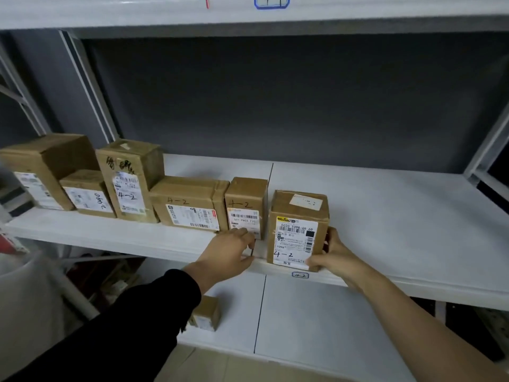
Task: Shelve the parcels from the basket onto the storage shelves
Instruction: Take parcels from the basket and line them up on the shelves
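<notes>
A brown cardboard parcel (298, 216) with a white label marked "4-2" stands upright at the front edge of the white middle shelf (399, 216). My right hand (333, 257) grips its lower right side, thumb on the front corner. My left hand (230, 250) rests at the shelf edge with its fingers curled round what looks like a thin dark pen (252, 252), knuckles against the lower front of a smaller parcel (246, 205) just to the left. A narrow gap separates the two parcels. No basket is in view.
Several more labelled parcels (187, 202) line the shelf to the left, up to the grey upright (91, 92). The upper shelf (248, 12) hangs overhead. A small box (205, 312) sits on the lower shelf. A pale blurred object (27, 293) is at lower left.
</notes>
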